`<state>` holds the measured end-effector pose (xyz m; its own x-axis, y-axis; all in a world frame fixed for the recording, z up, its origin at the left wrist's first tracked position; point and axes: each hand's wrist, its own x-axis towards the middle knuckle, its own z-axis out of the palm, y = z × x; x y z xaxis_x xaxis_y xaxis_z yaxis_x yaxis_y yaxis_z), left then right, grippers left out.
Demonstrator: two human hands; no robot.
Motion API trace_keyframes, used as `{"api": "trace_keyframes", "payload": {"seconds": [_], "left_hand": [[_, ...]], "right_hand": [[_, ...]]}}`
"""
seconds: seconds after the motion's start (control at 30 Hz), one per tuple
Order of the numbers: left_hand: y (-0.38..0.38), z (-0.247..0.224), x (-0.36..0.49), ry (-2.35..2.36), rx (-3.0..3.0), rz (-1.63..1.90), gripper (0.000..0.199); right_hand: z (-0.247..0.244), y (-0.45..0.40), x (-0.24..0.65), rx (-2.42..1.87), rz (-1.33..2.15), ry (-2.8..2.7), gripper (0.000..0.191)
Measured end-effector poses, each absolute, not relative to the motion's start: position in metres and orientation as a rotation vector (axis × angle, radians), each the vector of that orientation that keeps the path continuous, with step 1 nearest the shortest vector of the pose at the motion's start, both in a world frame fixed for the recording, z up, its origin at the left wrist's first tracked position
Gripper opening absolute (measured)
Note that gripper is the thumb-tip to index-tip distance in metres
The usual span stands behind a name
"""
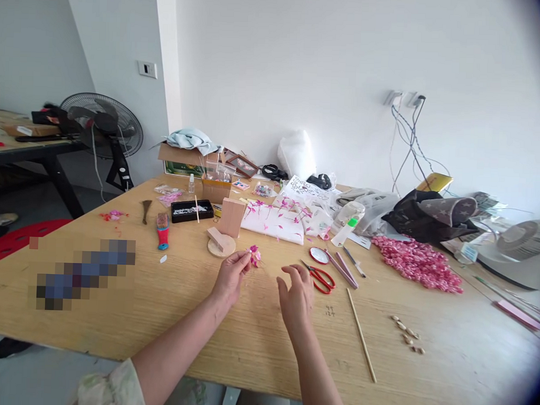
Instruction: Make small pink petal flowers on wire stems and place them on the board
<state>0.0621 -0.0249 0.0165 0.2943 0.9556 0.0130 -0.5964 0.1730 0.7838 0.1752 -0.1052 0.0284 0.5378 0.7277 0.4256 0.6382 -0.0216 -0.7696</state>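
Bright, soft light glares off the table at right; right-hand corners darken.

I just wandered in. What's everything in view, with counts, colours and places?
Table: one, tan, beneath hands
Flower piece: one, pink, in left hand
Scissors: one pair, red-handled, beside right hand
Disc: one, red-rimmed, behind scissors
Stick: one, pale, right front
Wooden pieces: three, pale, centre
Brush: one, red and blue, left of wooden pieces
Tray: one, black, right of brush
Flower sprigs: several, pink, on white sheet
Heap: one, pink, table's right
Cardboard box: one, brown, back left
Standing fan: one, dark, far left
Desk fan: one, white, far right
Remaining clutter: uncountable, mixed colours, table's back
Left hand: one, bare, pinching flower piece
Right hand: one, bare, open, over table
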Motion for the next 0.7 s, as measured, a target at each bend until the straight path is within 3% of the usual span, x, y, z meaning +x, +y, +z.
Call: {"api": "trace_keyframes", "payload": {"seconds": [0.07, 0.27, 0.53, 0.7], "left_hand": [[-0.024, 0.014, 0.063, 0.504, 0.647, 1.137, 0.012], [-0.031, 0.018, 0.062, 0.406, 0.543, 1.007, 0.014], [-0.037, 0.020, 0.064, 0.467, 0.522, 1.072, 0.020], [-0.038, 0.021, 0.066, 0.451, 0.559, 1.041, 0.019]], "right_hand": [[0.033, -0.109, 0.166, -1.665, 0.157, -1.169, 0.016], [0.029, -0.092, 0.130, -1.491, 0.817, -0.885, 0.030], [0.025, -0.076, 0.120, -1.207, 1.115, -0.646, 0.026], [0.017, -0.076, 0.121, -1.121, 1.094, -0.667, 0.024]]}}
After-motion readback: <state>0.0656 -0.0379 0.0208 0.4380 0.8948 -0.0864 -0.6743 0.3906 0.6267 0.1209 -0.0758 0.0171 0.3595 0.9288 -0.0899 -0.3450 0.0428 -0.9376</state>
